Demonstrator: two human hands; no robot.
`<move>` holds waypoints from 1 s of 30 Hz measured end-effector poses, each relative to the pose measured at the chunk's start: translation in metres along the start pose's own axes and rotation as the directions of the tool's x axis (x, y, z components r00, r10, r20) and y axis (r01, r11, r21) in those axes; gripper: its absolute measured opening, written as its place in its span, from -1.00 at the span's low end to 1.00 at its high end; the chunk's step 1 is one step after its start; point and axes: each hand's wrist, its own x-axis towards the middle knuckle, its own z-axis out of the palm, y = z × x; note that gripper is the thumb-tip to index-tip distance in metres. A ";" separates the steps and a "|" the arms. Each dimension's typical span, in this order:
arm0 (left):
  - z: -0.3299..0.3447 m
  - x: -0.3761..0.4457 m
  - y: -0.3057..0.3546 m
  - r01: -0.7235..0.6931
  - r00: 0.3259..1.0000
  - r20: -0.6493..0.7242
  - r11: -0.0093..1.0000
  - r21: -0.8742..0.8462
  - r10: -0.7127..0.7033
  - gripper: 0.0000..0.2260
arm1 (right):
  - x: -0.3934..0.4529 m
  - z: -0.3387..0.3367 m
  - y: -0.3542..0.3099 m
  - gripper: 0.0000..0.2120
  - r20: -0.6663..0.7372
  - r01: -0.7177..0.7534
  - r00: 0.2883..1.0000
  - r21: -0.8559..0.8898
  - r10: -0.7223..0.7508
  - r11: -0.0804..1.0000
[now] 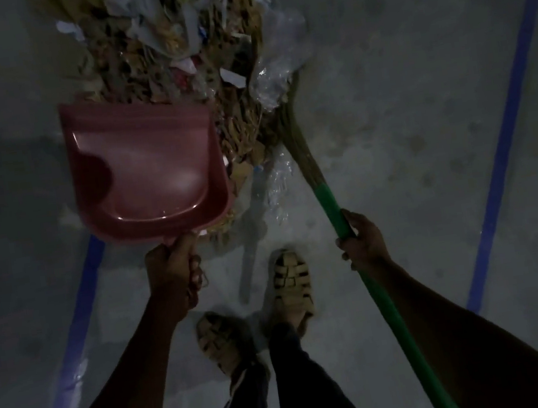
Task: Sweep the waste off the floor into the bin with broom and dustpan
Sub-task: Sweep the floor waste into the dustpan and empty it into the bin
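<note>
- Blue tape line [83,319] on the floor [420,113], left of the left-hand fingers. It runs toward the dustpan's rear corner. Its purpose cannot be told.
- Left hand [173,272]: fingers [196,273] curled tight round the dustpan's handle, which they hide almost entirely. Grip sits at the rear edge, so the pan projects straight ahead of the fingers.
- Dustpan [148,165], pink and empty, just ahead of the left fingers. Open lip points away from the person and meets the near-left edge of the waste. Judgement: placed as a backstop to receive the sweep. Whether the lip rests flat on the floor cannot be told.
- Waste pile [178,61]: brown shreds, paper scraps and clear plastic film. Lies ahead of both sets of fingers and between the two tools, on the floor and not yet in the pan.
- Sandalled feet [289,284] stand between the two hands, behind the pile.
- Broom [296,141]: bristles ahead and left of the right fingers, against the pile's right flank. Judgement: set to push waste leftward into the pan.
- Right hand [363,242]: fingers [344,245] wrapped round the green shaft, low near the bristles, likely for short controlled strokes.
- Second blue tape line [508,121] right of the right fingers.
- No bin in view.
</note>
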 end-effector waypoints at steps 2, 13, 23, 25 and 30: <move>-0.004 -0.001 -0.002 -0.008 1.000 -0.005 0.999 -0.037 0.008 -0.63 | -0.004 0.004 -0.002 -0.42 -0.057 0.007 0.998 0.068 -0.004 0.998; 0.067 0.012 0.062 0.008 0.999 0.041 0.996 -0.092 -0.004 -0.65 | -0.016 -0.044 0.010 -0.27 -0.083 0.078 0.992 -0.160 -0.093 0.984; 0.058 0.047 0.051 -0.003 0.970 0.238 0.970 0.243 -0.057 -0.66 | -0.037 0.021 0.009 -0.35 -0.013 0.080 0.996 -0.367 -0.091 0.927; 0.038 0.051 0.058 -0.021 0.967 0.250 0.952 0.306 -0.059 -0.67 | -0.056 0.042 0.008 -0.36 -0.060 0.072 0.994 -0.314 -0.095 0.947; -0.005 0.094 0.098 -0.166 0.930 0.367 0.858 0.487 -0.029 -0.68 | -0.094 0.096 0.018 -0.35 -0.228 -0.002 0.972 -0.243 -0.055 0.970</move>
